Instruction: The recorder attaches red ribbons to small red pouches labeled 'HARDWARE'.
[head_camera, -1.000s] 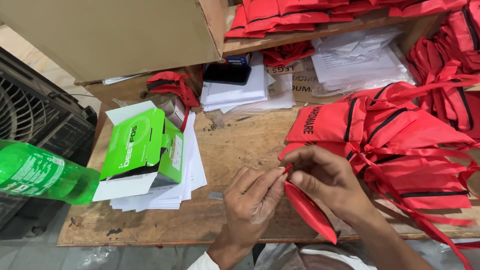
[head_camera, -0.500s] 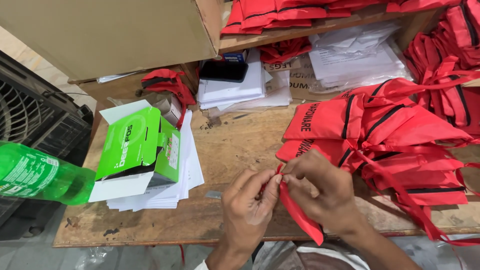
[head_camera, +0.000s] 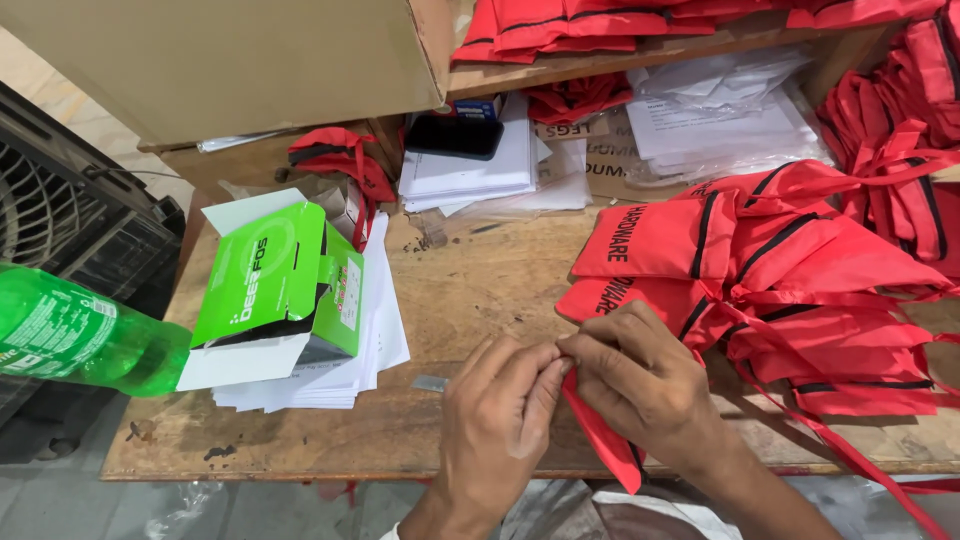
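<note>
Right now both hands pinch one red cloth piece (head_camera: 600, 435) at the front edge of the desk (head_camera: 480, 290). The left hand (head_camera: 497, 415) and the right hand (head_camera: 640, 385) meet at its top end, fingertips closed tight on the cloth. The rest of the piece hangs down past the desk edge in a long narrow shape. It looks folded or rolled thin, but I cannot tell if it is finished.

Just to the right lies a pile of red cloth bags (head_camera: 790, 290) with black trim, spread flat and loose. They seem not handled yet, so much work looks left. More red bags (head_camera: 600, 20) sit folded on the shelf above, maybe the done ones.

To the left an open green box (head_camera: 280, 280) rests on a stack of white papers (head_camera: 375, 340). A green bottle (head_camera: 80, 335) pokes in from the left side. More papers (head_camera: 480, 165) lie at the back under a black phone (head_camera: 455, 135).
</note>
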